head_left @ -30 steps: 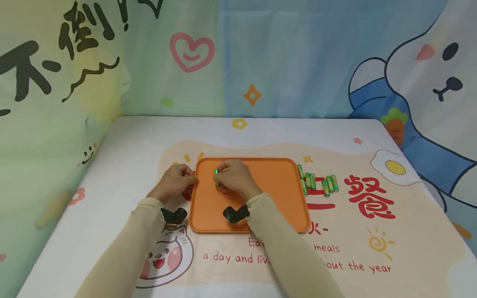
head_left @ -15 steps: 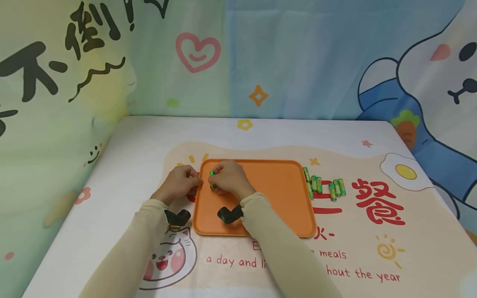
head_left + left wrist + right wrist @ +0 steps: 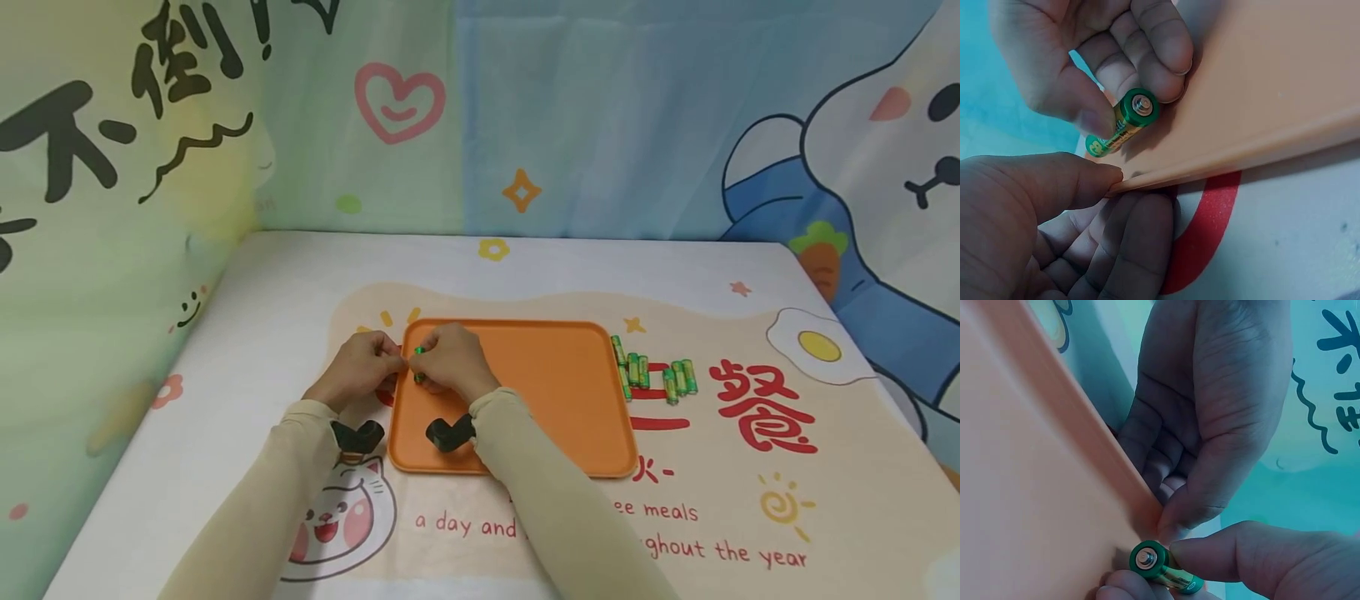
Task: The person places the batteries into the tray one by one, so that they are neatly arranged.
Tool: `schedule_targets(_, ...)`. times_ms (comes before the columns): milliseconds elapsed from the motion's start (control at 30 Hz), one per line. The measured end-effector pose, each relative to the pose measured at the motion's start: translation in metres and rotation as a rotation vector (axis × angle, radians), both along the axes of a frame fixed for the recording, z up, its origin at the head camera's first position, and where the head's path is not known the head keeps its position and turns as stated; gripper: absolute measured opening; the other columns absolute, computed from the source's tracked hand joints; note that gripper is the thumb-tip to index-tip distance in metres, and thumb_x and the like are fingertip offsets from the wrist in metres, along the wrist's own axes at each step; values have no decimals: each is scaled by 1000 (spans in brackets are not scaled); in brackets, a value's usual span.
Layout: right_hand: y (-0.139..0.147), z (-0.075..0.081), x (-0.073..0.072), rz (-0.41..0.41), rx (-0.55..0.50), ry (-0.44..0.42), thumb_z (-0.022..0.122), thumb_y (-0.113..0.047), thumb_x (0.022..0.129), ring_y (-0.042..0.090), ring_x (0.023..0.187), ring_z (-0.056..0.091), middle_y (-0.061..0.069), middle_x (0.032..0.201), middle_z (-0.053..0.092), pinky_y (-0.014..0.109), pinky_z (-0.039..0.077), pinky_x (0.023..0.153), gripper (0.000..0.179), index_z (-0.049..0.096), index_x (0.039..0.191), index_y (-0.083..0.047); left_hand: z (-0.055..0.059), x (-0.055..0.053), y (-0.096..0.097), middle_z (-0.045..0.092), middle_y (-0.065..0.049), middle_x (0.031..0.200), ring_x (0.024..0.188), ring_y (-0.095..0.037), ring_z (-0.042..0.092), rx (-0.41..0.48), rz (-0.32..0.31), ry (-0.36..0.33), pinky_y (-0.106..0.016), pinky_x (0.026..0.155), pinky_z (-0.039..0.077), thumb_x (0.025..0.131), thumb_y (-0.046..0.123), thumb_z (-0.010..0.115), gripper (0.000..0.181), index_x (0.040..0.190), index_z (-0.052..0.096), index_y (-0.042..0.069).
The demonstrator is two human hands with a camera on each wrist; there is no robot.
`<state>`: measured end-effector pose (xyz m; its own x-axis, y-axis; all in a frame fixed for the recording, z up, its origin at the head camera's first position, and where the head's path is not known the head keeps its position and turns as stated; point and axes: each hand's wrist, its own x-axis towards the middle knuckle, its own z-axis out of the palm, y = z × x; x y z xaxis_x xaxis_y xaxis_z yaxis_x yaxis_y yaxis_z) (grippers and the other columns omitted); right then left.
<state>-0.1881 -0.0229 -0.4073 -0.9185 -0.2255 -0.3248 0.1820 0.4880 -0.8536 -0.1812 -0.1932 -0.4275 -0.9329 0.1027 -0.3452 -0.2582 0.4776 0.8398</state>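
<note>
My right hand [image 3: 455, 362] pinches a green and gold battery [image 3: 1124, 122] between thumb and fingers, over the left end of an orange tray [image 3: 525, 400]. In the left wrist view the battery's metal button end faces the camera. My left hand [image 3: 360, 371] grips the tray's left rim, its thumb [image 3: 1079, 181] on top and its fingers curled underneath. The right wrist view shows the battery [image 3: 1161, 569] close to that rim, right by the left thumb.
Several more green batteries [image 3: 642, 371] lie on the printed tablecloth [image 3: 720, 492] just off the tray's right edge, two of them right against it. A printed fabric backdrop [image 3: 585, 117] rises behind the table.
My right hand has moved left across the tray with the battery, toward the left rim. The left hand keeps its hold on the rim. The head view has shifted slightly.
</note>
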Motion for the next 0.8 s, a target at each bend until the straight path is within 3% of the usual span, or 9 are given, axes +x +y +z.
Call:
schedule_targets(300, -6, -2, -3, -6, 58, 8, 78, -15, 92, 18, 56, 69, 10, 67, 73, 25, 57, 52, 28, 67, 67, -8, 0, 0, 1, 67, -11, 86, 67, -16, 69, -30, 0, 6, -29, 62, 61, 99, 7, 61, 11, 103, 60, -3)
schedule_targets(800, -7, -6, -2, -8, 71, 40, 78, -15, 91, 18, 56, 69, 9, 66, 72, 26, 57, 52, 25, 65, 70, -8, -2, -3, 0, 67, -12, 88, 69, -16, 69, -41, -11, -6, -30, 63, 61, 101, 9, 62, 12, 104, 60, -2)
